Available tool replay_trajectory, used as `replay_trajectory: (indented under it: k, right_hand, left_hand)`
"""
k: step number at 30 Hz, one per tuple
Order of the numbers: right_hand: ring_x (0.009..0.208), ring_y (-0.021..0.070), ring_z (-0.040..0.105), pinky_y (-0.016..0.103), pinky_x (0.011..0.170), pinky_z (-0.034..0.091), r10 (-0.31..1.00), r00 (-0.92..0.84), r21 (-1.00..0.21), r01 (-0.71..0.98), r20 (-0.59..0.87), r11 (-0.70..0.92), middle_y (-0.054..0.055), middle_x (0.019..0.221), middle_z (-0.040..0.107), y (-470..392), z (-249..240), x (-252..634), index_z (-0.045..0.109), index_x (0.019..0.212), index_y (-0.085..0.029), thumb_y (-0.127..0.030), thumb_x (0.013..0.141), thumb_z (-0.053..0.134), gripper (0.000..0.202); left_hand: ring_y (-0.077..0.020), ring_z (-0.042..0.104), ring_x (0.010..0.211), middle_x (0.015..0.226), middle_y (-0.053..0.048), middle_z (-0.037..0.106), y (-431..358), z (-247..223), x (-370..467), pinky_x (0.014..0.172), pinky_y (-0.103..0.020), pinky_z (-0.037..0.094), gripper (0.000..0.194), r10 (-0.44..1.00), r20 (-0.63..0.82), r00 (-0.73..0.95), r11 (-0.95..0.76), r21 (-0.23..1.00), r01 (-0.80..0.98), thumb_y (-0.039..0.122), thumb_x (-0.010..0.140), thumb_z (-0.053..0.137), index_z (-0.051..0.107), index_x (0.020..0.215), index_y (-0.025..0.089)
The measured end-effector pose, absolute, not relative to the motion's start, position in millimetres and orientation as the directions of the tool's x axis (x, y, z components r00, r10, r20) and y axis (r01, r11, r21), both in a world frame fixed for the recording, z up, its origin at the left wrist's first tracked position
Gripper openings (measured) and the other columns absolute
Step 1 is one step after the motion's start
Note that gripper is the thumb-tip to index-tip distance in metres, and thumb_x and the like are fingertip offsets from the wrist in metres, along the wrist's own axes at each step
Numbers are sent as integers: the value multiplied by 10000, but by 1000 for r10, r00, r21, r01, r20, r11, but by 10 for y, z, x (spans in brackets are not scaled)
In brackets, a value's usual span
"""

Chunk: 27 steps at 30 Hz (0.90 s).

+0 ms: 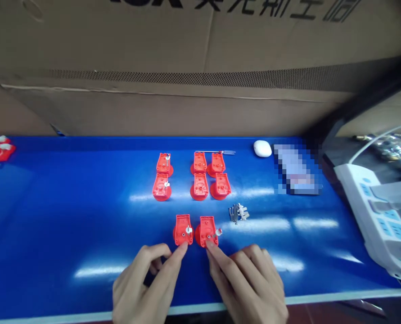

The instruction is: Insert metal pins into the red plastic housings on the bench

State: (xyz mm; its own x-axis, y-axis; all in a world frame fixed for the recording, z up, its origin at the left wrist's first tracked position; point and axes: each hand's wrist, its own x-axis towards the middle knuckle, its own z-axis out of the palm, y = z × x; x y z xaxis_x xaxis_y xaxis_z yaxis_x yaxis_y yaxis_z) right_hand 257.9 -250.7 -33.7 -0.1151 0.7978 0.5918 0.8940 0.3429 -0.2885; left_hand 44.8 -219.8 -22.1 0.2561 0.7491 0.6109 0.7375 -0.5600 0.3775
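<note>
Two red plastic housings with round bases lie side by side near me. At the lower edge of the left housing (180, 226), my left hand (149, 283) touches with its thumb tip; the index finger is bent and apart from the thumb. My right hand (245, 283) has its index finger and thumb close together at the near end of the right housing (207, 223). A small white piece (188, 230) sits in the left housing. Another white piece (218, 232) with a dark shaft sticks out over the right one's side. The undersides of both housings are hidden.
Behind stand two rows of red housings (200, 183), several in all. Small screws (234, 213) and white pieces (243, 211) lie to the right. Farther back are a screwdriver (227, 152), a white case (263, 148), a pixelated object (296, 168) and a power strip (365, 198).
</note>
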Motion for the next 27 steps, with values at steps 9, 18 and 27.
replay_trajectory:
  k: [9, 18, 27]
  right_hand:
    - [733, 194, 530, 368, 689, 347, 806, -206, -305, 851, 555, 428, 26, 771, 627, -2507, -382, 2741, 760, 1359, -188, -98, 1058, 629, 341]
    - [807, 204, 536, 376, 724, 413, 804, -277, -362, 783, 526, 506, 57, 842, 660, -2439, -302, 2812, 740, 1374, -139, -73, 1100, 532, 350]
    - [783, 190, 450, 361, 696, 346, 771, -353, -350, 737, 530, 578, 34, 799, 613, -2186, -170, 2749, 770, 1237, -106, -46, 1088, 589, 242]
  left_hand:
    - [-96, 684, 754, 1031, -42, 763, -2119, -207, 461, 743, -247, 550, 410, 749, 606, 266, -558, 360, 748, -75, 949, 773, 833, 1258, 187]
    - [-59, 618, 668, 1109, -40, 751, -2056, -196, 515, 649, -225, 492, 297, 780, 571, 255, -501, 326, 801, 70, 1009, 792, 822, 1265, 217]
    - [-68, 650, 687, 1043, -20, 762, -2138, -181, 410, 689, -229, 523, 225, 769, 603, 213, -477, 319, 819, 66, 1008, 793, 840, 1181, 203]
